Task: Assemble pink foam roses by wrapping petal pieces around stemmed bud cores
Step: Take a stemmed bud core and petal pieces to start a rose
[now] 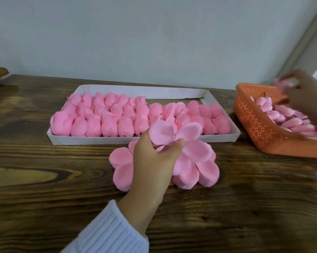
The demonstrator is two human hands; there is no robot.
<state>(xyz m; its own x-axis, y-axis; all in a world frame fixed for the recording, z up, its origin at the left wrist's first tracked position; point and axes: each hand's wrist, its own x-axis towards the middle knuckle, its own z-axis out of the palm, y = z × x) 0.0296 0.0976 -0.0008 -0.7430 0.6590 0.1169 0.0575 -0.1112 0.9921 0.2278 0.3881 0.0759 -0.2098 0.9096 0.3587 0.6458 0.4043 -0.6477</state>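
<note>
Left hand point(154, 157): thumb and fingers are curled in, pinching the top petal piece point(172, 133) near its middle, its far lobes raised off the petal stack point(199, 167).
Right hand point(307, 99): above the orange basket point(254, 121), fingers curled on something pink, probably a bud core point(281, 83); the blur hides the grip itself.
Supplies: loose bud cores point(285, 117) lie in the basket; finished roses point(99, 121) fill the white tray point(135, 138).
Risk: the thin foam could crease or tear under the thumb, and a second piece may cling and come up too.
Risk: a hasty pull from the basket could snag a stem on its neighbours and spill them.
Edges: the raised piece overlaps the tray's front wall and could catch there.
Room: bare table point(44, 179) lies open to the near left; tray and basket stand close together.
</note>
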